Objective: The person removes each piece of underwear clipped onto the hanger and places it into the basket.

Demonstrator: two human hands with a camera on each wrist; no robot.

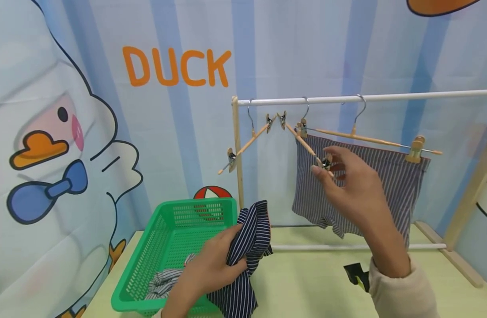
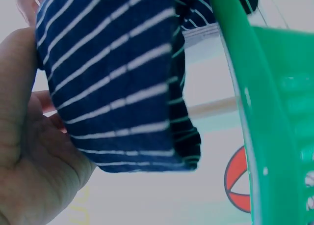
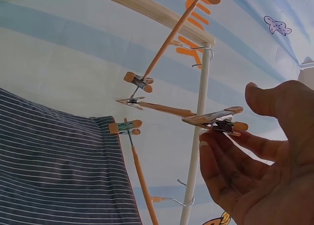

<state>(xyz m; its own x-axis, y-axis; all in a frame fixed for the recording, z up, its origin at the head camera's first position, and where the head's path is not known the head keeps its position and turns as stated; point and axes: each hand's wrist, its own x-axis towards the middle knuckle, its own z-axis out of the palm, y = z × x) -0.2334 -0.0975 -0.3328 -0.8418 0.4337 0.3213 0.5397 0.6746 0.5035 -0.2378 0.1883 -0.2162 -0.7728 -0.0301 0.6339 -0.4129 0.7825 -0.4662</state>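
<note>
My left hand point(image 1: 211, 260) grips a navy, white-striped garment point(image 1: 247, 238) at the green basket's near right side. In the left wrist view the striped cloth point(image 2: 117, 82) bulges past the palm. My right hand point(image 1: 356, 190) is at the near clip point(image 1: 326, 162) of the middle wooden clip hanger point(image 1: 303, 141). From the right wrist, the fingertips point(image 3: 205, 145) meet this clip from below, while the thumb stands apart from it. Grey striped shorts point(image 1: 358, 190) hang behind that hand, clipped to the right-hand hanger point(image 1: 346, 134).
A white rail point(image 1: 406, 96) on a wooden stand carries the hangers. The left hanger point(image 1: 251, 142) holds no garment. The green basket point(image 1: 145, 247) contains a crumpled grey striped garment point(image 1: 164, 282). A dark flat piece point(image 1: 355, 273) shows beside my right sleeve, over the pale table point(image 1: 307, 287).
</note>
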